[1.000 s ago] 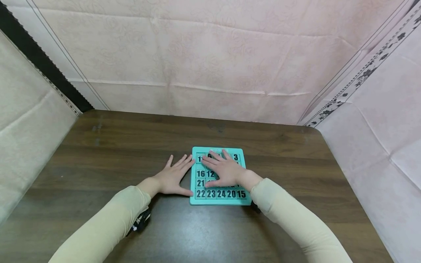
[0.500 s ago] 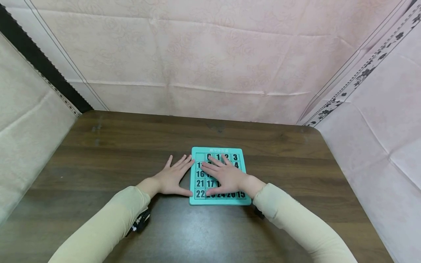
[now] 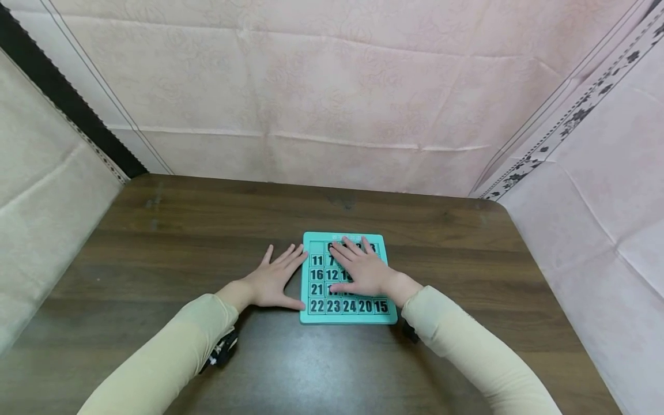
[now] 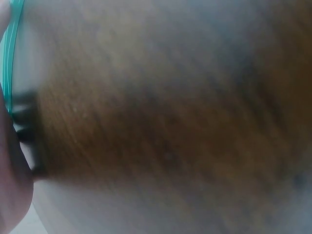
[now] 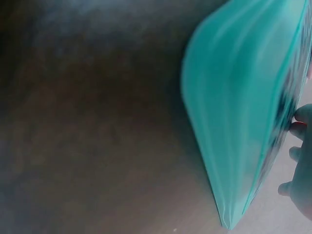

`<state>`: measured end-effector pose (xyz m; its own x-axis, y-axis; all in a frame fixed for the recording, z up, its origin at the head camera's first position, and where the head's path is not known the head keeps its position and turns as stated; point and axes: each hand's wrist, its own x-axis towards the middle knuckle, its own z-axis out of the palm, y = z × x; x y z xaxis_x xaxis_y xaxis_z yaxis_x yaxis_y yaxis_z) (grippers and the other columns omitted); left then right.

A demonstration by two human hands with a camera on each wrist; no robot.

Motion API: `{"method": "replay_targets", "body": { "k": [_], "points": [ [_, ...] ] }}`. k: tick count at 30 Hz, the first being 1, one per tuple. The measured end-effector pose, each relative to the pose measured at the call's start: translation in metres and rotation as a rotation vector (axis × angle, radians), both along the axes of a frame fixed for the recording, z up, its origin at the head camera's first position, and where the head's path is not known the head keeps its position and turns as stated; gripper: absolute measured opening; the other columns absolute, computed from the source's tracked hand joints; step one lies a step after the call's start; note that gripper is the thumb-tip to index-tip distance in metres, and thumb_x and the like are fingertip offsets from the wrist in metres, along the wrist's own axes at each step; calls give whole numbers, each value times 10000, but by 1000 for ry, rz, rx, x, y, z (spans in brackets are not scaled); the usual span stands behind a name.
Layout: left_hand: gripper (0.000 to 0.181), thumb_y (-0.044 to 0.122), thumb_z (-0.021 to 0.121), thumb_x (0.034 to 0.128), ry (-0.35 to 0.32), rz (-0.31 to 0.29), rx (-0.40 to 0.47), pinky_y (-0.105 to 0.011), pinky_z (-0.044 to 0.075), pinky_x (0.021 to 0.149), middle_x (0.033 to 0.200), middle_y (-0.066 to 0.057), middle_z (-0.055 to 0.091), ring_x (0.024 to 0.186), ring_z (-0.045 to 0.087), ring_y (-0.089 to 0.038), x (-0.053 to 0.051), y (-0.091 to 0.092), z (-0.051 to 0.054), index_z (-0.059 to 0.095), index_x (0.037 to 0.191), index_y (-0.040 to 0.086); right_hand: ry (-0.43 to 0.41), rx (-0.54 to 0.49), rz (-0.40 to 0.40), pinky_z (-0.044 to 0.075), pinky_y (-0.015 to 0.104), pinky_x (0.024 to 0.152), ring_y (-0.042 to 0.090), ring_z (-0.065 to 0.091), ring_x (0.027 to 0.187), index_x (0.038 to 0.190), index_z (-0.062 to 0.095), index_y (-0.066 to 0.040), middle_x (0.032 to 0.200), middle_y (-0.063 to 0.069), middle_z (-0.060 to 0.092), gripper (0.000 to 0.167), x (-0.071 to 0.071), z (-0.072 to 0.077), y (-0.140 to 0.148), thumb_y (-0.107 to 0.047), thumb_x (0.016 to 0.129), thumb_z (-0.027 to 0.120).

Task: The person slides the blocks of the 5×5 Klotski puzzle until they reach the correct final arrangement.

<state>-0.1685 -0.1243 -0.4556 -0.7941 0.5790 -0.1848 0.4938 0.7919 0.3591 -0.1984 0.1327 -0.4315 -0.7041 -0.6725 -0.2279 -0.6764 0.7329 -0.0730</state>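
Observation:
A turquoise number slide puzzle (image 3: 347,320) lies flat on the table, its black-numbered tiles set in a square grid. The top left cell shows no tile; 11 sits just below it. My left hand (image 3: 270,283) is spread at the puzzle's left side, thumb and fingertips at its edge. My right hand (image 3: 365,274) lies over the grid with fingers spread, hiding tiles in the middle and upper right. In the right wrist view, fingertips of the right hand (image 5: 303,161) are at the face of the puzzle (image 5: 229,97). Only part of the left hand (image 4: 14,190) shows in the left wrist view.
The puzzle rests on a dark wooden table (image 3: 233,219) with rounded far corners. Pale patterned cloth (image 3: 332,104) hangs behind the table and at both sides. A black wrist device (image 3: 223,349) sits under the left sleeve.
The right hand drew toward me, then moved away again and slightly right. The 11 tile slid down from near the top left into the second row. The left hand stays nearly still.

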Motion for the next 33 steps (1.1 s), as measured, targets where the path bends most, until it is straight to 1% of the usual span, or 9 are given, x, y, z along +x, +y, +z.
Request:
{"method": "replay_targets", "body": {
  "k": [3, 11, 22, 28, 33],
  "points": [
    [1106, 795, 505, 717, 2, -1, 2, -609, -49, 1115, 1593, -28, 19, 1470, 19, -247, 1, 0, 0, 81, 1524, 169, -15, 4, 0, 9, 563, 1148, 218, 16, 1471, 1519, 131, -178, 1587, -17, 105, 889, -1, 0, 0, -717, 853, 371],
    [1105, 788, 510, 720, -5, 2, 4, -610, -48, 1115, 1593, -31, 25, 1470, 24, -251, 1, -1, 2, 86, 1523, 160, -21, 22, 1, -12, 555, 1149, 197, 0, 1472, 1518, 133, -214, 1587, -52, 98, 867, -4, 1, -4, -723, 854, 359],
    [1098, 784, 509, 726, -9, -1, -2, -613, -50, 1113, 1593, -33, 27, 1470, 19, -251, 1, 0, 2, 88, 1523, 157, -51, 24, 15, -28, 547, 1150, 186, -15, 1471, 1519, 106, -222, 1589, -64, 70, 879, -3, 4, -18, -731, 848, 357],
    [1097, 784, 508, 726, -11, -2, 2, -613, -52, 1112, 1593, -33, 25, 1470, 19, -253, 1, -1, 2, 92, 1523, 156, -50, 43, 24, -29, 533, 1155, 174, -38, 1468, 1520, 74, -235, 1588, -78, 35, 887, -3, 4, -23, -749, 842, 327],
    [1097, 781, 513, 726, -12, -1, 0, -608, -54, 1115, 1593, -28, 21, 1470, 17, -248, 1, 0, 2, 85, 1523, 161, -41, 37, 32, -20, 542, 1153, 186, -16, 1471, 1520, 82, -230, 1589, -64, 50, 875, -3, 4, -25, -729, 852, 348]
  ]
}}
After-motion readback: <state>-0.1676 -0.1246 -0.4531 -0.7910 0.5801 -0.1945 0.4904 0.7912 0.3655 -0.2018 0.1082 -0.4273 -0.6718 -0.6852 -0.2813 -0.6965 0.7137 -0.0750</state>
